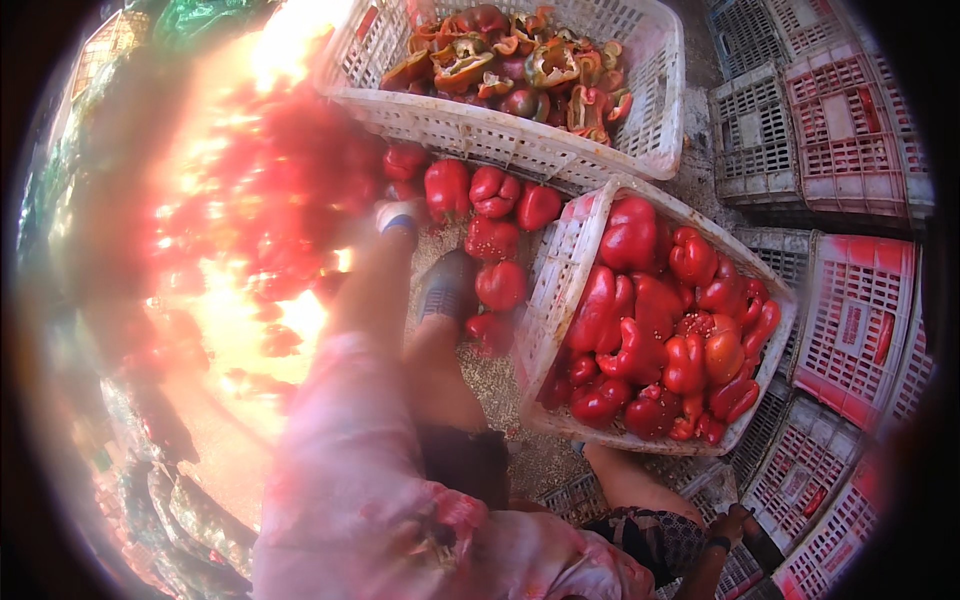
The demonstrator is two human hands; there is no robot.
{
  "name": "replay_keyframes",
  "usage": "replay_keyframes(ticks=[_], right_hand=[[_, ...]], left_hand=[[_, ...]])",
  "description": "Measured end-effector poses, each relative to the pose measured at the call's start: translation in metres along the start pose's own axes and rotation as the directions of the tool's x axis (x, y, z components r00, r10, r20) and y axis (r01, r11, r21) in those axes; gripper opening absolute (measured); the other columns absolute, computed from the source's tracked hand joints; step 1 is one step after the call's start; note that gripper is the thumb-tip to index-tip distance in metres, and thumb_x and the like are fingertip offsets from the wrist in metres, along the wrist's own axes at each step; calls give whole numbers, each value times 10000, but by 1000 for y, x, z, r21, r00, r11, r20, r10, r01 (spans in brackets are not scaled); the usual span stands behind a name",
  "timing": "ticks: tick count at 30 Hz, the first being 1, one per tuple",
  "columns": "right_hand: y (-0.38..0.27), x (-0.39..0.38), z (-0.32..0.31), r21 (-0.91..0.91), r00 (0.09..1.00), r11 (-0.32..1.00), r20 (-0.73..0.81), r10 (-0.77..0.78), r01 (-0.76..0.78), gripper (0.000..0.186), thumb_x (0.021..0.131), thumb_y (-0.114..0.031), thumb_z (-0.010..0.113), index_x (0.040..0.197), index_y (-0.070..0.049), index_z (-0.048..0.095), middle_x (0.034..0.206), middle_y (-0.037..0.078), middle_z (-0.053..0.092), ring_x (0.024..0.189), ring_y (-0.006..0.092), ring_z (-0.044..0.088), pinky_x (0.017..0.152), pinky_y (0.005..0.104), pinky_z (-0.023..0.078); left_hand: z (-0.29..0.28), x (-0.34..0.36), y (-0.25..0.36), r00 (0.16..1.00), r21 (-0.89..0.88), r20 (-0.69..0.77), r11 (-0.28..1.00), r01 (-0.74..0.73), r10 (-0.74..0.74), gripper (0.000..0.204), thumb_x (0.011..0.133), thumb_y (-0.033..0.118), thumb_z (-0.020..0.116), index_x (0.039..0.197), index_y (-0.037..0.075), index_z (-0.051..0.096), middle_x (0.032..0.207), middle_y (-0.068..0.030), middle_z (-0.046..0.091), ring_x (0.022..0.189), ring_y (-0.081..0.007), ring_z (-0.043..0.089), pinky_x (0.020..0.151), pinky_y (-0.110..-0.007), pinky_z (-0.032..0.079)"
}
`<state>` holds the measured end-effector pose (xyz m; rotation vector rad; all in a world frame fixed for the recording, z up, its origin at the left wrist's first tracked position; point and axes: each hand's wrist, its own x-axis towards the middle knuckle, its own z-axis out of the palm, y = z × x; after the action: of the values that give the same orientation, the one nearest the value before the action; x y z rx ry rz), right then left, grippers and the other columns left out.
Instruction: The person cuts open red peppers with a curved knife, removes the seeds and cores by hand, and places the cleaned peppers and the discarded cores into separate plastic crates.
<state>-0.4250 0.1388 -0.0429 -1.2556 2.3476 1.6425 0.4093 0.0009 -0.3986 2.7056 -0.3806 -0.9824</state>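
Note:
A pale sleeve stained pink runs up from the lower edge. Beyond it, my left hand (397, 212) shows as a small whitish shape with a blue band at the wrist. It is beside or touching red bell peppers (405, 160) on the ground; its fingers are blurred and hidden. More red bell peppers (493, 190) lie just right of the hand, some speckled with pale seeds. At the right, a white plastic crate (535, 300) is heaped with whole red peppers (632, 235). I cannot make out my right hand.
Behind stands a larger white crate (480, 125) holding cut pepper pieces (552, 65). Stacked crates (850, 320) line the right side. A shoe (447, 280) is near the ground peppers. Another person's hand (730, 525) shows at lower right. Glare washes out the red heap (250, 190) at left.

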Motion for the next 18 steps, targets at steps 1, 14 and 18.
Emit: replay_keyframes(ticks=[1,14,18], right_hand=[[-1,6,5,147,998,989,-52,30,-22,331,850,-265,583,1157,-147,545,1103,31,550,1042,191,469,838,304,411],[14,73,19,844,793,95,-529,300,527,266,867,-403,567,936,-147,594,725,-27,541,507,83,435,441,257,349],[-14,-6,-109,765,959,-577,-210,193,284,282,913,-428,553,1031,-181,618,784,-23,618,539,65,528,428,234,421]], left_hand=[[6,8,8,999,36,46,999,14,-15,672,638,318,766,1189,-6,561,1122,-197,635,984,-311,636,846,-395,502],[-46,-91,19,992,-518,-44,846,-124,119,586,667,182,745,1193,15,547,1054,-145,643,935,-219,642,763,-330,520],[-118,-217,64,832,-613,-198,597,-518,519,588,655,79,735,1199,35,516,1044,-97,619,909,-198,635,723,-310,526]])
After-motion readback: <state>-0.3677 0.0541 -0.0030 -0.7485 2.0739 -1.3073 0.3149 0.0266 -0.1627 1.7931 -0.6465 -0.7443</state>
